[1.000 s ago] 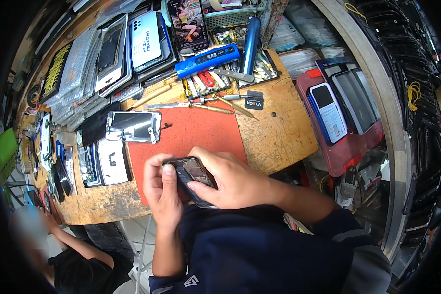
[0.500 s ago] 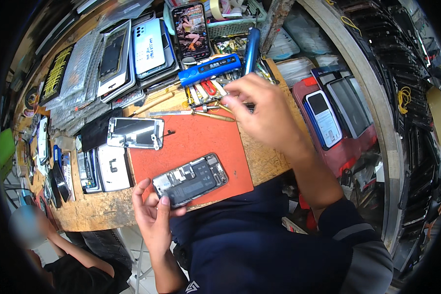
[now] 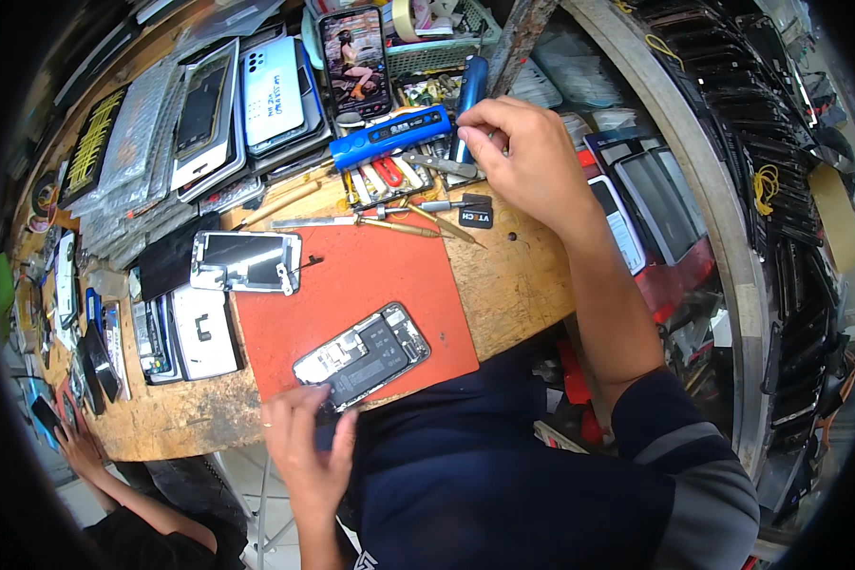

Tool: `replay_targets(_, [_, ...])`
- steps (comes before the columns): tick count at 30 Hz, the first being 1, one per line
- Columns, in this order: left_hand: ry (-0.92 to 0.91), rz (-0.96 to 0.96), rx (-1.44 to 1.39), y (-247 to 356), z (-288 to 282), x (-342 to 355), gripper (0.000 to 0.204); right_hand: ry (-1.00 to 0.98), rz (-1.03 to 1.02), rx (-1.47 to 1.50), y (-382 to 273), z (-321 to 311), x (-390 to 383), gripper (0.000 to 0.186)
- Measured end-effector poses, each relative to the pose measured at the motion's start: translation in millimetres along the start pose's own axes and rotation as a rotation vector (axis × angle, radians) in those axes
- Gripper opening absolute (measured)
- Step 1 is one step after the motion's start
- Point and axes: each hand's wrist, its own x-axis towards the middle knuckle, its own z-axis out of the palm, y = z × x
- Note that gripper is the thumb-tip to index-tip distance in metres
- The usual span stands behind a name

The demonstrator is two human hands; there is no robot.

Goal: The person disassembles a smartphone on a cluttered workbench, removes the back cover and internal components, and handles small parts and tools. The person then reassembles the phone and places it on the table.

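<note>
An opened phone lies on the red mat, its battery and circuit parts exposed. My left hand is at its lower left corner, fingers apart and slightly blurred, fingertips at the edge. Farther up on the right, my right hand has its thumb and forefinger closed at the lower end of a dark blue tube-shaped tool. A blue device with a small display lies to the left of that hand. Below it are tweezers and several slim screwdrivers.
A detached phone screen lies on the mat's upper left corner. Stacked phone panels and bubble-wrapped parts fill the back left. A phone playing video stands behind the tools. Another person's hands hold a phone at lower left.
My left hand has loosened from the opened phone, which now rests on the mat. My right hand has moved up from the screwdrivers to the dark blue tool.
</note>
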Motion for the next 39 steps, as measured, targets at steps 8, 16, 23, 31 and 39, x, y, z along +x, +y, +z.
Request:
replay_targets(8, [0.082,0.117,0.161,-3.6,16.6,-5.5,0.038,-0.155,0.215,-0.007,10.7,5.1,-34.5,0.021])
replay_targets(16, [0.066,0.100,0.092,-1.9,13.2,-0.4,0.030,-0.018,0.290,0.129,23.3,1.3,-25.8,0.016])
replay_targets(23, [0.430,0.135,0.031,-60.8,-6.5,-5.3,0.007,-0.285,0.198,-0.404,50.7,2.4,-10.2,0.021])
replay_targets(31, [0.417,0.521,-0.122,-46.6,18.8,6.3,0.011,-0.411,0.279,-0.571,38.9,51.4,31.3,0.017])
replay_targets(39, [-0.112,1.118,-0.589,77.3,125.2,65.8,0.012,-0.114,0.095,-0.776,34.6,70.3,5.6,0.010])
